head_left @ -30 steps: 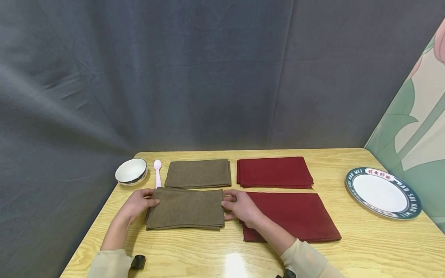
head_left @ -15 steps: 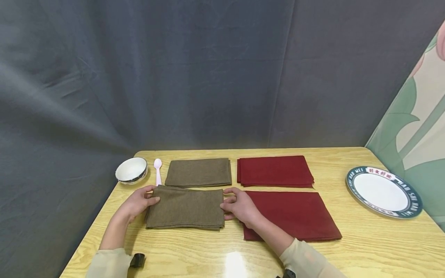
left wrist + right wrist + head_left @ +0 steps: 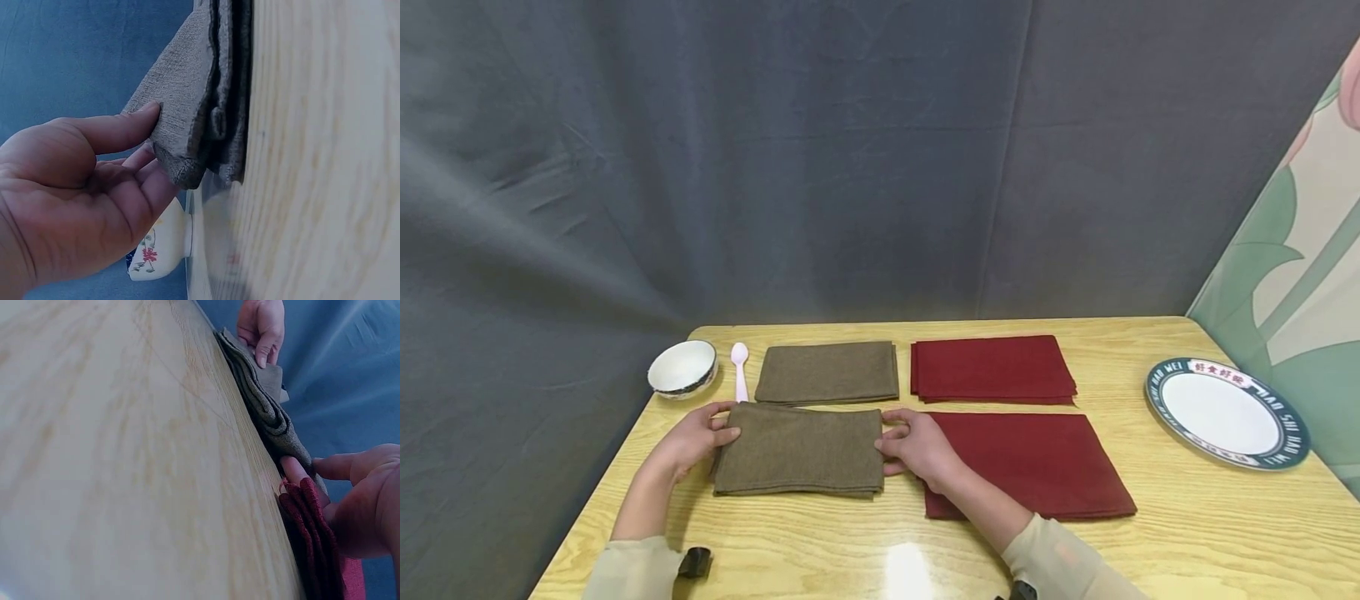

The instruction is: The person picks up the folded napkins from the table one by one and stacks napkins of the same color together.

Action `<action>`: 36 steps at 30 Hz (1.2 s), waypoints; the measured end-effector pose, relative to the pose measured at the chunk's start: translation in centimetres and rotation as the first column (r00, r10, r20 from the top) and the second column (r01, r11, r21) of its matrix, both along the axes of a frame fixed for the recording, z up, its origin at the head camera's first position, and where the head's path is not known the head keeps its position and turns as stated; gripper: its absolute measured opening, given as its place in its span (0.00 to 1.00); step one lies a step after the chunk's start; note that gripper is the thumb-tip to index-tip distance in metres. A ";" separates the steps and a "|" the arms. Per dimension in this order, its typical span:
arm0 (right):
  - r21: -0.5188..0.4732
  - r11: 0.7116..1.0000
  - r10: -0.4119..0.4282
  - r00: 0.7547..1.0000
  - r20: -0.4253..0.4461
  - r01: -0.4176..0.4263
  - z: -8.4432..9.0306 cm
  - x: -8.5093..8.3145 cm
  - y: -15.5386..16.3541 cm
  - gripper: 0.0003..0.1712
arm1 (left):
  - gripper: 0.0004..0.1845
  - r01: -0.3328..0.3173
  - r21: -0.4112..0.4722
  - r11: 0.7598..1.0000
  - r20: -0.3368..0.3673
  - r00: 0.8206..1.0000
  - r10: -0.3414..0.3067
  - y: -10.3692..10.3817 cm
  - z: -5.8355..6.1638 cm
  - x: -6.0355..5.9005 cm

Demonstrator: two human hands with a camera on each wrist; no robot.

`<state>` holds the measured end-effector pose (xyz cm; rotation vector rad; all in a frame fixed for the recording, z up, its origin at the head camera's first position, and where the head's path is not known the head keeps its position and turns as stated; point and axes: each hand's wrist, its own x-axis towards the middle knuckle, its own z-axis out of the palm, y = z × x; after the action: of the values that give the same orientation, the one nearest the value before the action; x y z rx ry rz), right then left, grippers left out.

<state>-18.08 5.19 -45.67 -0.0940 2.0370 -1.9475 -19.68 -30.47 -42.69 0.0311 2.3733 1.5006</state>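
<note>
A folded brown cloth [image 3: 801, 450] lies at the near left of the table, between my two hands. My left hand [image 3: 696, 437] pinches its left edge, thumb on top and fingers beneath. In the left wrist view that corner of the brown cloth [image 3: 178, 94] is lifted and its layers show. My right hand [image 3: 921, 450] holds the opposite edge between thumb and fingers, as the right wrist view of that hand [image 3: 365, 494] shows. Part of the right hand lies over the left end of a folded red cloth [image 3: 1030, 467].
Behind lie another folded brown cloth [image 3: 827, 372] and another red cloth [image 3: 992, 369]. A white bowl [image 3: 683, 368] and a pale pink spoon [image 3: 740, 367] stand at the back left; the near brown cloth hides the spoon's handle end. A green-rimmed oval plate [image 3: 1221, 417] lies right.
The left thumb has slid slightly left, toward the brown cloth's edge. The right hand and the cloths look nearly unmoved.
</note>
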 end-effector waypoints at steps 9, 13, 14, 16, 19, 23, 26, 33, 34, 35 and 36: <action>0.002 1.000 0.008 1.000 0.007 -0.008 0.0 0.0 0.0 0.21 | 0.28 0.001 0.069 0.998 0.043 0.999 -0.004 -0.5 0.1 0.1; -0.001 1.000 0.003 1.000 0.011 -0.003 0.2 0.1 0.0 0.20 | 0.28 -0.020 0.094 0.995 0.073 0.997 0.013 -0.6 0.1 0.2; -0.002 1.000 0.003 1.000 0.012 -0.003 0.2 0.1 0.0 0.19 | 0.28 -0.018 0.092 0.996 0.072 0.997 0.012 -0.6 0.1 0.2; -0.011 1.000 0.002 1.000 0.015 -0.001 0.3 0.1 0.0 0.19 | 0.28 -0.027 0.095 0.995 0.072 0.997 0.020 -0.5 0.1 0.2; -0.027 1.000 -0.002 1.000 0.026 0.003 0.3 0.0 0.1 0.18 | 0.28 -0.035 0.097 0.995 0.060 0.998 0.029 -0.3 0.2 0.2; -0.041 0.999 -0.019 0.999 0.044 0.021 0.2 -0.2 0.1 0.19 | 0.28 -0.050 0.074 0.996 0.034 0.998 0.048 0.0 0.2 0.1; -0.049 0.998 -0.030 0.998 0.048 0.033 0.2 -0.4 0.2 0.20 | 0.29 -0.067 0.040 0.997 0.014 0.998 0.067 0.2 0.3 0.0; -0.052 0.997 -0.052 0.998 0.046 0.054 0.7 -0.7 0.6 0.20 | 0.27 -0.116 0.095 0.989 -0.004 0.993 0.117 0.4 -0.1 -0.4; -0.045 0.997 -0.054 0.998 0.044 0.056 0.8 -0.8 0.7 0.20 | 0.27 -0.121 0.105 0.987 -0.002 0.993 0.122 0.5 -0.2 -0.4; -0.041 0.997 -0.056 0.997 0.043 0.058 0.9 -0.8 0.8 0.20 | 0.27 -0.129 0.108 0.986 0.000 0.992 0.129 0.6 -0.2 -0.5; -0.037 0.998 -0.059 0.997 0.042 0.060 0.9 -0.9 0.9 0.20 | 0.27 -0.135 0.107 0.985 0.002 0.991 0.136 0.7 -0.2 -0.5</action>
<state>-19.01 6.05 -44.73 -0.0019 1.9989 -2.0071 -20.20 -29.82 -42.86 -0.1032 2.3386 1.6912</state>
